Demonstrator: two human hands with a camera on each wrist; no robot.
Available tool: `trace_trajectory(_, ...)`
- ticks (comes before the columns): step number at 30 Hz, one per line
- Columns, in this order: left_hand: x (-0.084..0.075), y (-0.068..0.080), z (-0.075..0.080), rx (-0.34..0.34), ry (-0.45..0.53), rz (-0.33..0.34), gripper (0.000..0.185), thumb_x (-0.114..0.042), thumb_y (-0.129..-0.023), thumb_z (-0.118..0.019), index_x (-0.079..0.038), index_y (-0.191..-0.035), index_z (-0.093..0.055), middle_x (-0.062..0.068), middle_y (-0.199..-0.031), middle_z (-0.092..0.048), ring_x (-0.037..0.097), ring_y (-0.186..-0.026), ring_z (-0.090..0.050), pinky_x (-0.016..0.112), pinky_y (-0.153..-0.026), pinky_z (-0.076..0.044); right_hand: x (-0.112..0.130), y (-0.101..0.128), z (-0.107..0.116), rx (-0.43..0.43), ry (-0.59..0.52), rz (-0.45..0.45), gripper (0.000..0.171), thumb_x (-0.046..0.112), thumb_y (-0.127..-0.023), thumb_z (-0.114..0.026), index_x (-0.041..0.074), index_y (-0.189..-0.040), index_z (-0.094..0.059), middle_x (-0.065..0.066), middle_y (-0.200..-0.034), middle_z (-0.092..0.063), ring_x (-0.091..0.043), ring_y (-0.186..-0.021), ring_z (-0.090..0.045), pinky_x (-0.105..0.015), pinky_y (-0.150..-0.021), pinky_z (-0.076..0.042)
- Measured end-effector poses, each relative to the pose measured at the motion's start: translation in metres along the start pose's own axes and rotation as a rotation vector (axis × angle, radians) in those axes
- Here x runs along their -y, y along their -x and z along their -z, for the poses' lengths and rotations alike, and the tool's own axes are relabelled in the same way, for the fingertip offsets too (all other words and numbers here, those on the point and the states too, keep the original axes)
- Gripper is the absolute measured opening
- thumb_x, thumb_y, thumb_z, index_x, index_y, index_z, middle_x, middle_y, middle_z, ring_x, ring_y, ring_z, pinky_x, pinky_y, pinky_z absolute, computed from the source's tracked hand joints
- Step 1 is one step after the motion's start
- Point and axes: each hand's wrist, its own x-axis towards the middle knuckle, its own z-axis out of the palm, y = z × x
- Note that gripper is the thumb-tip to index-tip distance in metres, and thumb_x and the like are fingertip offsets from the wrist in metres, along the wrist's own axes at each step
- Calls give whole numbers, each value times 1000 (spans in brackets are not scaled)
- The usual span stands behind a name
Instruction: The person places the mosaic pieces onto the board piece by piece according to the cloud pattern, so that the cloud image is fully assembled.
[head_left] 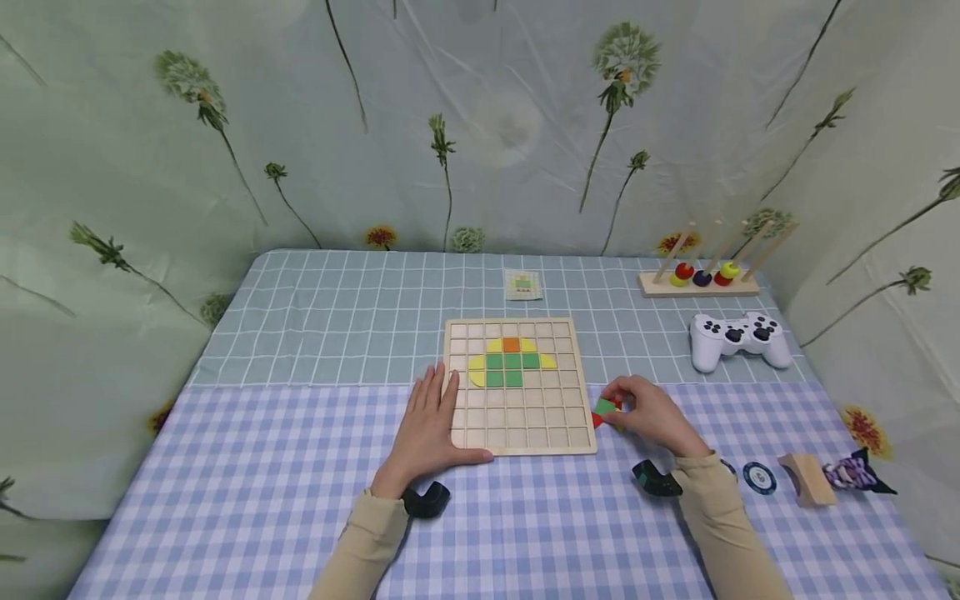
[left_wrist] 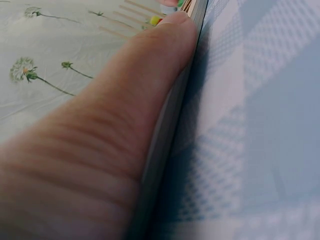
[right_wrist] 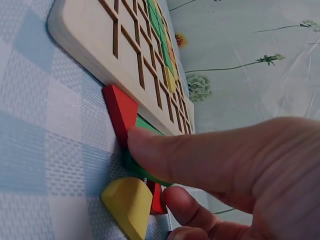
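Observation:
A wooden grid board (head_left: 525, 452) lies flat, with green squares (head_left: 513, 362), an orange square (head_left: 512, 344) and yellow quarter-round pieces (head_left: 477, 378) set in its cells. My left hand (head_left: 427, 425) rests at the board's lower left corner, fingers straight up the left side and thumb along the near edge. Right of the board, my right hand (head_left: 651, 412) pinches a green piece (right_wrist: 145, 170) between thumb and fingers. Around it lie a red triangle (right_wrist: 120, 112) near the board's side, a yellow quarter-round piece (right_wrist: 127, 205) and another red piece (right_wrist: 157, 198), partly hidden.
Behind the board lies a small pattern card (head_left: 522, 285). A peg stand with coloured beads (head_left: 699, 286) and a white game controller (head_left: 738, 337) are at the right. Nearer are a poker chip (head_left: 760, 478), a wooden arch block (head_left: 808, 480) and a purple-black figure (head_left: 857, 473).

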Motion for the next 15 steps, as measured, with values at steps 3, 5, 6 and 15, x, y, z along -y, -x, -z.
trace_trajectory(3,-1,0,0,-6,3,-6,129,-81,-61,-62,-1,-151,-15,20,-156,-4,30,-143,3,41,-114,1,-1,-1,-2,-14,2,-27,20,7,-77,-77,5,-93,-65,-5,-83,-57,-20,-67,-45,-31,-56,-37)
trace_trajectory(5,-1,0,-1,-6,6,-8,129,-81,-61,-62,-1,-151,-15,20,-156,-4,30,-143,3,41,-114,1,-2,-1,-3,-11,3,-32,18,8,-79,-75,7,-93,-64,-3,-82,-57,-19,-66,-45,-31,-55,-37)
trace_trajectory(6,-2,0,-1,-7,8,-10,129,-81,-61,-62,-1,-151,-16,20,-156,-5,31,-143,3,41,-114,1,-3,0,-3,-7,1,-31,17,9,-80,-75,7,-93,-64,-2,-80,-57,-19,-64,-45,-31,-54,-37)
trace_trajectory(15,-1,0,0,-19,0,-11,129,-81,-61,-62,0,-150,-17,21,-155,-6,32,-143,1,41,-114,0,12,-13,0,-128,-19,1,17,13,-79,-77,8,-88,-64,-1,-78,-60,-19,-62,-43,-28,-53,-33)
